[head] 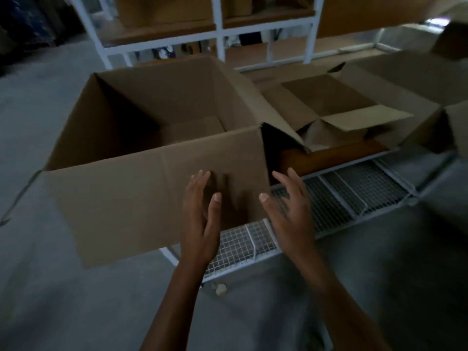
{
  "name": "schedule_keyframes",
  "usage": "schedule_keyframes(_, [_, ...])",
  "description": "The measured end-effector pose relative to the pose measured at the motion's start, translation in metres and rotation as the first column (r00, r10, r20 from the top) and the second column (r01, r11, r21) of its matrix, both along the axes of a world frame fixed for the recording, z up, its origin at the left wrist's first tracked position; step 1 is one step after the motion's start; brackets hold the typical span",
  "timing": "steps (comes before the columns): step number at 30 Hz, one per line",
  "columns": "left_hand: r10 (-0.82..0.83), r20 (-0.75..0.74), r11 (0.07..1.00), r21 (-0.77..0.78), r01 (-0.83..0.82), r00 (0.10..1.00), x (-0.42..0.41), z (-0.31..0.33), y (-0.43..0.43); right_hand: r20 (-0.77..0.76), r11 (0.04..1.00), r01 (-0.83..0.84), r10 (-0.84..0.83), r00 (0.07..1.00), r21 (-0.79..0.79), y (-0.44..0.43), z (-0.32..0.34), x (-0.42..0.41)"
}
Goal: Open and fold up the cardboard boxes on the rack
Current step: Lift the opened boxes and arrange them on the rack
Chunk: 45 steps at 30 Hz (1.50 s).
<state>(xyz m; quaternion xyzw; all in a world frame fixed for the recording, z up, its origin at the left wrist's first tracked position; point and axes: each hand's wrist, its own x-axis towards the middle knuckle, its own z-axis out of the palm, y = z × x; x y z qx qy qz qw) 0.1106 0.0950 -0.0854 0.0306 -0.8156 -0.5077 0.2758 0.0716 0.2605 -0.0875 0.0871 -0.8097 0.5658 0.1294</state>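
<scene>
Left hand [200, 216] and right hand [291, 214], both spread wide and empty, flank the near right corner of the opened cardboard box [152, 198], which sits on the wire rack [354, 193] seemingly overhanging its end, so a careless push could tip it off.

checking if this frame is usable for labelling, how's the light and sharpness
Head view: dim with no glare, the inside of the large open cardboard box in deep shadow; head view: soft overall, the left hand and right hand slightly smeared; head view: wide-angle distortion tilts the wire-mesh rack and the white shelving.
</scene>
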Motion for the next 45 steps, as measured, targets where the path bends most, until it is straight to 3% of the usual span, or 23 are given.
schedule_keyframes(4, [-0.088, 0.021, 0.996, 0.021, 0.088, 0.996, -0.033, 0.006, 0.056, 0.034, 0.984, 0.131, -0.128, 0.991, -0.123, 0.08, -0.012, -0.005])
schedule_keyframes(16, [-0.449, -0.051, 0.882, 0.134, 0.452, 0.892, -0.127, 0.022, 0.319, -0.003, 0.926, 0.32, -0.327, 0.945, -0.202, 0.316, 0.02, -0.041])
schedule_keyframes(26, [-0.588, 0.021, 0.806, 0.103, 0.583, 0.809, -0.182, 0.015, 0.451, 0.117, 0.844, 0.478, -0.464, 0.878, -0.243, 0.449, 0.015, -0.065])
schedule_keyframes(34, [-0.586, 0.023, 0.81, 0.05, 0.585, 0.81, -0.276, 0.016, 0.537, 0.186, 0.801, 0.566, -0.536, 0.824, -0.197, 0.523, 0.009, -0.154])
schedule_keyframes(40, [-0.514, -0.042, 0.857, -0.062, 0.511, 0.857, -0.377, 0.027, 0.583, 0.147, 0.853, 0.511, -0.495, 0.857, -0.106, 0.579, 0.021, -0.247])
schedule_keyframes(45, [-0.386, -0.076, 0.922, -0.006, 0.387, 0.919, -0.458, 0.021, 0.594, 0.149, 0.868, 0.492, -0.479, 0.865, -0.07, 0.63, 0.028, -0.322])
